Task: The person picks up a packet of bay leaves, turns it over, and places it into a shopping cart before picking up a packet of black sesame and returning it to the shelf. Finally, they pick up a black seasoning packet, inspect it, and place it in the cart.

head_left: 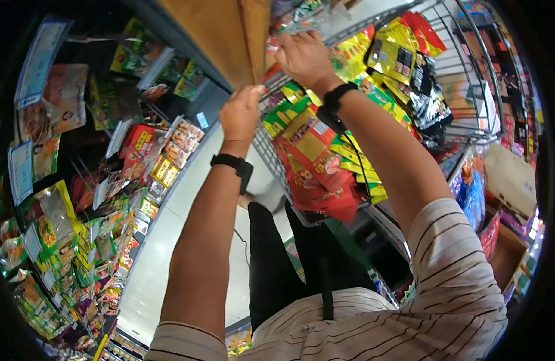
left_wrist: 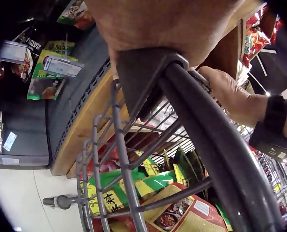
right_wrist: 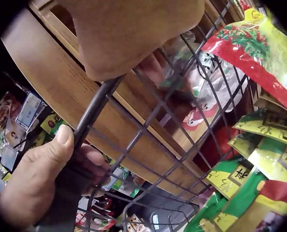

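A grey wire shopping cart (head_left: 271, 153) holds many seasoning packets, with red ones (head_left: 316, 174) piled nearest the body. My left hand (head_left: 240, 114) grips a corner of the cart's rim, its thumb lying over the dark bar in the right wrist view. Farther along the same rim, my right hand (head_left: 304, 57) is curled over the top edge. Some of its fingers (right_wrist: 150, 69) show through the wire on the outer side, beside a clear plastic packet (right_wrist: 177, 58). Black bands with small cameras circle both wrists.
A wooden display stand (head_left: 223, 36) stands close against the cart's side. Shelves with hanging packets (head_left: 55, 234) and price tags line the left. Pale floor tiles (head_left: 175, 253) run between shelf and cart. A cardboard box (head_left: 511, 174) sits at the right.
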Demonstrator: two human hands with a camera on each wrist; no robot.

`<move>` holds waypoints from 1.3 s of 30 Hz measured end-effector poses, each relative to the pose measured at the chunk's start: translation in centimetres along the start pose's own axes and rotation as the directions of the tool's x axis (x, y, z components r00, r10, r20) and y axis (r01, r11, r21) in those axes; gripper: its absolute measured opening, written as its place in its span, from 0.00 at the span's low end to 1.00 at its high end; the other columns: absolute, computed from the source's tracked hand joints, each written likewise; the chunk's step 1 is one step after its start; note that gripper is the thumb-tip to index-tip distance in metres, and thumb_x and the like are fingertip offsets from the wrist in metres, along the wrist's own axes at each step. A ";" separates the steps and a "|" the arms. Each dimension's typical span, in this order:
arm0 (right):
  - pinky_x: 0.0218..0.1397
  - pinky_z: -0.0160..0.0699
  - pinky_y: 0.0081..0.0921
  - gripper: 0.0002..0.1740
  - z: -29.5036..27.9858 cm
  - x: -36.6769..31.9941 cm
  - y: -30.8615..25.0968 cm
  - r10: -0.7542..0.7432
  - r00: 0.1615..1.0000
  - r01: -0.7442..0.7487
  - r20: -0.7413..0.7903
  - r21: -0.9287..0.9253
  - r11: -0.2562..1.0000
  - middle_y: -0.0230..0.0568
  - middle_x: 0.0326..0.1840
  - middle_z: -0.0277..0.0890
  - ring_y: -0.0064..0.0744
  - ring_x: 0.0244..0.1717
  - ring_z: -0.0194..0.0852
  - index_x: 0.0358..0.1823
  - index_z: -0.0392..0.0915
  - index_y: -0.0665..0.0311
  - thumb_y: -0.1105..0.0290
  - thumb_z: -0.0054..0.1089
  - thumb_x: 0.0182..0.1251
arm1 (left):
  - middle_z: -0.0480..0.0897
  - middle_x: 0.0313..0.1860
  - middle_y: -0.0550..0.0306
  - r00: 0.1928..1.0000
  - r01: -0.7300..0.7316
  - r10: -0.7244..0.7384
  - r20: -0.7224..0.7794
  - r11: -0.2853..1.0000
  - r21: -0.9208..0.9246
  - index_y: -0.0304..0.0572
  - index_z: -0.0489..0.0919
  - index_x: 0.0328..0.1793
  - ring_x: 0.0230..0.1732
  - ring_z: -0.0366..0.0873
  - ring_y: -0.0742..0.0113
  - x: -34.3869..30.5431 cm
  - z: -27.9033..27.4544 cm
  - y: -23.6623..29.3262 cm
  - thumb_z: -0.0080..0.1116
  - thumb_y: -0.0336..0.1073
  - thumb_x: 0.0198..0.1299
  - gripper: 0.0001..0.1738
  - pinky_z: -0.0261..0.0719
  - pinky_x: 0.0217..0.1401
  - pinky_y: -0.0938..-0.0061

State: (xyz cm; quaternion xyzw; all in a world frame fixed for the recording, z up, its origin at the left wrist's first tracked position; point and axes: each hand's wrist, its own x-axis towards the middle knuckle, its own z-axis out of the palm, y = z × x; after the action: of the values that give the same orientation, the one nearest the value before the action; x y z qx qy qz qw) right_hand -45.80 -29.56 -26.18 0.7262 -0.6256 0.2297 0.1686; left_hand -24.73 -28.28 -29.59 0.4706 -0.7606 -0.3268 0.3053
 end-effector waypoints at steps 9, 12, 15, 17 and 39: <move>0.50 0.65 0.42 0.11 0.3 -0.4 -0.5 0.108 0.986 -0.109 0.125 0.005 0.994 0.42 0.27 0.80 0.44 0.34 0.78 0.31 0.75 0.59 0.59 0.54 0.61 | 0.86 0.42 0.49 0.999 0.004 -0.008 0.050 0.996 0.092 0.45 0.86 0.46 0.45 0.82 0.47 -0.2 0.5 -0.5 0.51 0.47 0.72 0.17 0.79 0.49 0.62; 0.52 0.65 0.43 0.14 -0.1 -0.9 0.3 0.147 0.983 -0.148 0.108 -0.002 0.989 0.42 0.28 0.80 0.44 0.39 0.79 0.29 0.78 0.59 0.56 0.53 0.60 | 0.86 0.45 0.48 0.998 -0.045 0.041 0.049 0.996 0.080 0.41 0.85 0.47 0.46 0.83 0.48 -0.3 1.7 -0.9 0.50 0.45 0.73 0.18 0.78 0.51 0.63; 0.53 0.65 0.41 0.11 -0.1 -1.2 0.0 0.220 0.960 -0.225 0.172 0.011 0.974 0.40 0.29 0.80 0.42 0.43 0.78 0.29 0.79 0.58 0.58 0.57 0.56 | 0.86 0.46 0.48 0.997 -0.051 0.046 0.057 0.995 0.080 0.43 0.85 0.48 0.46 0.83 0.48 -0.7 1.7 0.3 0.50 0.44 0.73 0.16 0.79 0.50 0.61; 0.55 0.65 0.41 0.10 0.1 -1.4 -0.7 0.260 0.955 -0.275 0.144 0.092 0.957 0.40 0.29 0.81 0.42 0.43 0.77 0.30 0.79 0.58 0.61 0.59 0.54 | 0.85 0.47 0.48 0.998 -0.024 0.015 0.067 0.991 0.128 0.43 0.85 0.48 0.47 0.82 0.47 -0.6 2.0 0.4 0.49 0.45 0.74 0.17 0.79 0.50 0.61; 0.56 0.76 0.42 0.16 -17.7 -14.8 -8.2 0.366 0.695 -0.716 0.619 0.555 0.424 0.54 0.47 0.77 0.55 0.50 0.77 0.53 0.76 0.67 0.70 0.55 0.65 | 0.82 0.47 0.42 0.993 0.019 -0.047 0.110 0.969 0.247 0.39 0.81 0.50 0.49 0.78 0.40 -0.5 1.8 1.8 0.44 0.49 0.76 0.22 0.75 0.52 0.56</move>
State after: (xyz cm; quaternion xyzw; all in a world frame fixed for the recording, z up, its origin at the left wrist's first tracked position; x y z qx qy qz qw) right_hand -41.57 -6.52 -19.08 0.5059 -0.6896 0.3576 -0.3749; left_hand -26.81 -26.81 -29.35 0.4977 -0.8036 -0.2618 0.1948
